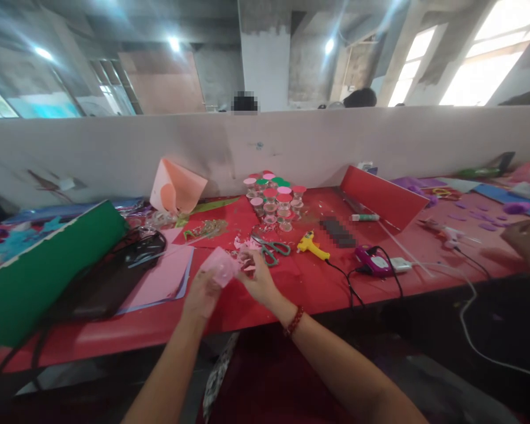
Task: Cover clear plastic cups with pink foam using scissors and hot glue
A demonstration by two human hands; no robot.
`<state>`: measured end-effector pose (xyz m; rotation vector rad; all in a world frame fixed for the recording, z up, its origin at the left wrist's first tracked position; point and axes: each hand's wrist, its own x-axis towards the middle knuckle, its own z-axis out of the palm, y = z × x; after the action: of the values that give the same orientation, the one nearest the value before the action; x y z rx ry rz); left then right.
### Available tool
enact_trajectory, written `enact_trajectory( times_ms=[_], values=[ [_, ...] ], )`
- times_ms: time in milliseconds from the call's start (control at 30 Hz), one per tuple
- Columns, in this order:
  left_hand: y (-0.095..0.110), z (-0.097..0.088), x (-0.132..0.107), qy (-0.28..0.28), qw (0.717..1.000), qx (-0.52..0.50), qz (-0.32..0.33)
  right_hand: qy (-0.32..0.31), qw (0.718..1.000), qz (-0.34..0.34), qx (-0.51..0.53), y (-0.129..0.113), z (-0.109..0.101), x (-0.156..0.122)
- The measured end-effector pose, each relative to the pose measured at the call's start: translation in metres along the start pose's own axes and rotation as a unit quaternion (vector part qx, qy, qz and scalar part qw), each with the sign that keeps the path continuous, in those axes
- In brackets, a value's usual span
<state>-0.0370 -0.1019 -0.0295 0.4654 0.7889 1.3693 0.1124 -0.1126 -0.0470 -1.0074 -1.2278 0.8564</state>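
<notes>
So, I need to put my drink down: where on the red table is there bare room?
A bare patch of red table lies between the right hand, green-handled metal scissors and yellow glue gun. Crowded: behind the scissors, where clear containers with round coloured tops cluster, and left, around pink paper sheets.

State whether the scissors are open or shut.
Open: the scissors have their two handle loops splayed apart on the red table; the blade tips are unclear.
</notes>
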Motion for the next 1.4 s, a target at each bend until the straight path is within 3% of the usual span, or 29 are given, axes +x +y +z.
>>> enact_trajectory(
  times_ms=[100, 200, 333, 467, 633, 1000, 1400],
  values=[
    [-0.013, 0.025, 0.004, -0.026, 0.999, 0.011, 0.030, -0.027, 0.990, 0.068, 0.121, 0.004, 0.015, 0.002],
    [-0.018, 0.033, 0.008, -0.050, 0.995, 0.034, 0.074, -0.017, 0.977, 0.114, 0.177, 0.008, 0.016, 0.012],
    [-0.012, 0.017, 0.011, -0.068, 0.992, 0.065, 0.080, -0.014, 0.972, 0.125, 0.200, 0.015, 0.019, 0.016],
    [-0.003, -0.004, 0.017, -0.048, 0.994, 0.069, 0.073, -0.049, 0.963, 0.140, 0.224, 0.021, 0.035, 0.016],
    [0.004, -0.017, 0.032, -0.039, 0.991, 0.071, 0.102, -0.086, 0.947, 0.162, 0.262, 0.027, 0.054, 0.028],
    [-0.002, -0.031, 0.048, -0.025, 0.993, 0.047, 0.107, -0.093, 0.929, 0.213, 0.288, 0.042, 0.054, 0.036],
    [0.000, -0.030, 0.048, -0.008, 0.994, 0.031, 0.101, -0.084, 0.927, 0.224, 0.289, 0.037, 0.053, 0.034]
  ],
)
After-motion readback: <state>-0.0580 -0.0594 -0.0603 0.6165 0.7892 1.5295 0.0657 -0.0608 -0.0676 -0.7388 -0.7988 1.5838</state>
